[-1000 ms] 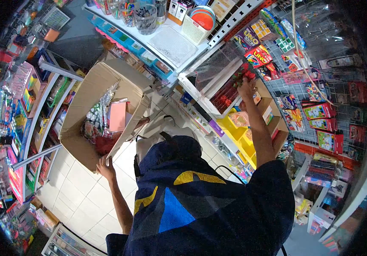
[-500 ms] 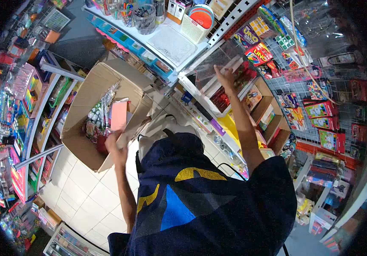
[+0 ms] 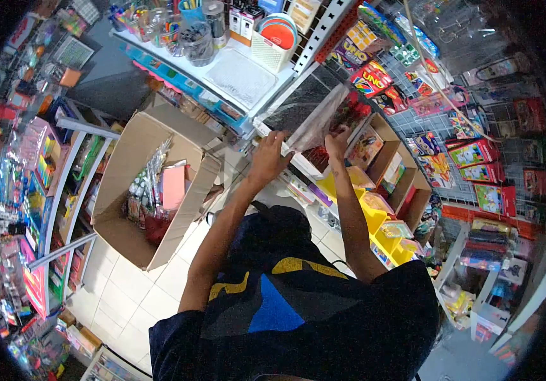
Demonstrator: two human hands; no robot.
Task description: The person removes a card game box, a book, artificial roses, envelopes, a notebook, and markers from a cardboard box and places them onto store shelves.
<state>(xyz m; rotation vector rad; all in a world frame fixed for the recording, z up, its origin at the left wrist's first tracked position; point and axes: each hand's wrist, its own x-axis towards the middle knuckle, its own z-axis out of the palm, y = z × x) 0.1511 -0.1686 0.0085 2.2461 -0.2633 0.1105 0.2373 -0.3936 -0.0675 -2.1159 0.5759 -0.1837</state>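
Observation:
My left hand (image 3: 269,159) is at the front edge of a white shelf compartment (image 3: 290,160), fingers stretched and thumb apart. Just right of it, my right hand (image 3: 337,145) has its fingers closed at the edge of a crinkled clear plastic bag (image 3: 314,130). Red items (image 3: 349,113) show through and beside the plastic; their kind is hard to make out. To the left, a big open cardboard box (image 3: 111,209) stands on the floor. Inside are a pink box (image 3: 173,188) and shiny plastic-wrapped goods (image 3: 152,171).
A white shelf (image 3: 241,76) at the back bears pen cups and a cream basket (image 3: 269,54). UNO packs (image 3: 371,79) hang on the right wire rack. Yellow bins (image 3: 374,219) sit near my right forearm. Stocked shelves (image 3: 82,184) line the left.
My left hand has left the cardboard box and moved right to the shelf compartment. My right hand has come down and closer to me, at the clear plastic.

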